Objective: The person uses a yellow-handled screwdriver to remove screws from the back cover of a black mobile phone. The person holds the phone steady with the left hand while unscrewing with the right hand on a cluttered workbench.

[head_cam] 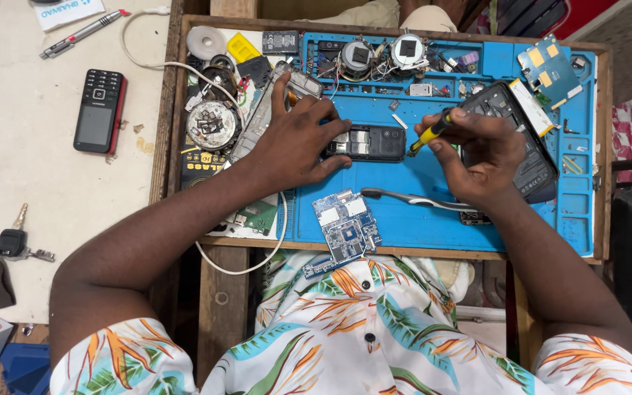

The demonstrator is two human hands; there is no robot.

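Note:
A small black phone (371,142) lies opened, back up, on the blue work mat (433,212). My left hand (295,139) presses down on the phone's left end, fingers spread over it. My right hand (481,151) grips a yellow-and-black screwdriver (429,134), whose tip points at the phone's right end. A blue circuit board (345,225) rests at the mat's near edge, and grey tweezers (415,198) lie just below my right hand.
A black phone housing (532,164) lies under my right wrist. Loose parts, round modules and small boards fill the mat's far side. A black and red phone (99,110), a pen (82,33) and a car key (13,241) lie on the white table to the left.

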